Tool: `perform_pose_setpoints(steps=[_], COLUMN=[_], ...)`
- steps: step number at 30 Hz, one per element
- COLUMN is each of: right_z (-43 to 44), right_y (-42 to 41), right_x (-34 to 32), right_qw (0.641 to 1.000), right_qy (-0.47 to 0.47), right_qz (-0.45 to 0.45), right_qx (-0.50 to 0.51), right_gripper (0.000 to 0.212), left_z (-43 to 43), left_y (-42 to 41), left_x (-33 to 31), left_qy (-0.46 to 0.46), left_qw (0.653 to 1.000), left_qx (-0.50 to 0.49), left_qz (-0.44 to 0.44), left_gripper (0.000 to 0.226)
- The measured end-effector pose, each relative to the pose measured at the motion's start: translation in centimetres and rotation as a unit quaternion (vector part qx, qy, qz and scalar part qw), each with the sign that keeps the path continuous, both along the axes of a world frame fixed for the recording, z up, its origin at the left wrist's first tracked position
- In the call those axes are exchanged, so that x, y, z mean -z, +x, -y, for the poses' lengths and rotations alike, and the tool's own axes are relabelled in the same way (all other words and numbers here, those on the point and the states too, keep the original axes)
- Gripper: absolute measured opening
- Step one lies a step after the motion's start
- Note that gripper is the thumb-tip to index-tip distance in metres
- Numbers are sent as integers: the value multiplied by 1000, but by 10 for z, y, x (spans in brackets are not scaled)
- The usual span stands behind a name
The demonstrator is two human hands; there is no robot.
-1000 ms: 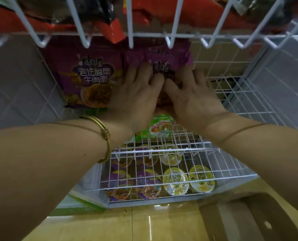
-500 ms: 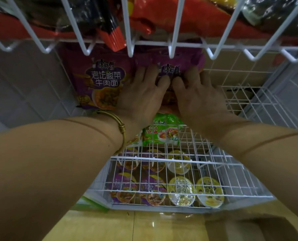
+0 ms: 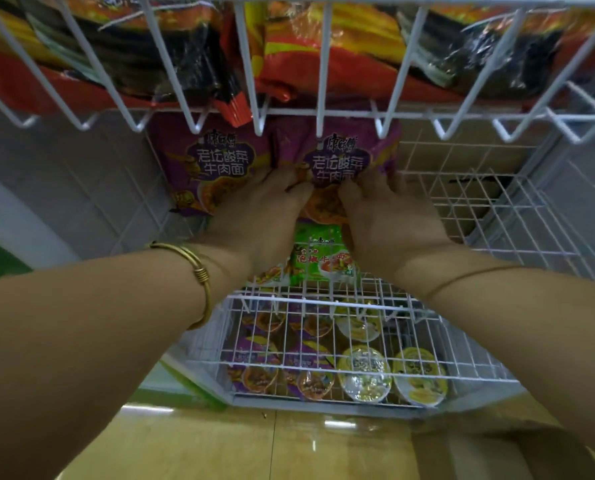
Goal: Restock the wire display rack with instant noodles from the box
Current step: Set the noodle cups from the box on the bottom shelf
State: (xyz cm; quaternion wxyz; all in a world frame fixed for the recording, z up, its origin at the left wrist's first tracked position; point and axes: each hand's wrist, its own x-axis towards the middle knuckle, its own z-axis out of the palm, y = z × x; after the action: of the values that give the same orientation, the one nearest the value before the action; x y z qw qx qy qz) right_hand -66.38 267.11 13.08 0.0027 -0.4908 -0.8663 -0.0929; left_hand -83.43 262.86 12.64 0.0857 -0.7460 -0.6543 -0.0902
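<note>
Both hands reach forward into a white wire display rack (image 3: 497,202). The left hand (image 3: 258,216) and right hand (image 3: 389,220) lie side by side, thumbs nearly meeting, on the lower front of a purple instant noodle pack (image 3: 337,150) that stands upright on the shelf. The fingers of both hands are almost straight and press against the pack's face rather than wrapping round it.

Just left of the left hand's fingers, a second purple pack (image 3: 216,164) stands touching the first. Under the wrists, between the two hands, a green noodle pack (image 3: 320,258) lies on the same shelf. To the right of the right hand the wire shelf is bare.

Above the hands, red and black packs (image 3: 324,57) fill the upper shelf behind slanted wire bars. Below the forearms, purple noodle bowls (image 3: 254,372) and yellow-lidded cups (image 3: 363,372) sit in the bottom basket.

A gold bangle (image 3: 199,271) circles the left wrist; a thin band (image 3: 462,278) circles the right.
</note>
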Motion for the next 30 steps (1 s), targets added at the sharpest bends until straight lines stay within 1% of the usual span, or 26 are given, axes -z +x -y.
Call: perform_pose_setpoints(steps=[5, 8, 10, 11, 13, 14, 16, 19, 24, 28, 30], right_z=[18, 31, 42, 48, 60, 66, 81, 107, 143, 164, 171], right_y=[-8, -11, -11, -12, -15, -16, -19, -19, -18, -9, -6], right_x=[-18, -29, -34, -36, -43, -49, -61, -83, -135, -176, -195], right_qw=[995, 992, 994, 995, 995, 994, 992, 995, 996, 996, 996], right_qy=[-94, -123, -106, -93, -93, -107, -122, -93, -88, -83, -82], right_qz=[-3, 9, 8, 8, 15, 24, 33, 28, 4, -9, -13], right_qx=[21, 24, 22, 18, 22, 27, 22, -8, -28, -36, -34], right_gripper=[70, 78, 74, 68, 57, 55, 60, 59, 64, 54, 51], left_z=[18, 31, 43, 49, 62, 67, 80, 101, 135, 158, 166], left_y=[6, 7, 8, 8, 9, 8, 6, 6, 6, 10, 9], left_x=[-19, -31, -40, -44, -51, -55, -65, -81, -133, -179, -199], left_qy=[-75, -90, -101, -113, -128, -129, -130, -126, -112, -96, -86], left_qw=[996, 994, 993, 991, 988, 987, 986, 988, 991, 993, 995], left_qx=[-28, -38, -45, -56, -77, -84, -93, -73, -55, -46, -39], left_qz=[31, 47, 41, 38, 43, 47, 46, 49, 49, 43, 40], left_gripper=[53, 51, 53, 53, 47, 41, 34, 41, 37, 29, 24])
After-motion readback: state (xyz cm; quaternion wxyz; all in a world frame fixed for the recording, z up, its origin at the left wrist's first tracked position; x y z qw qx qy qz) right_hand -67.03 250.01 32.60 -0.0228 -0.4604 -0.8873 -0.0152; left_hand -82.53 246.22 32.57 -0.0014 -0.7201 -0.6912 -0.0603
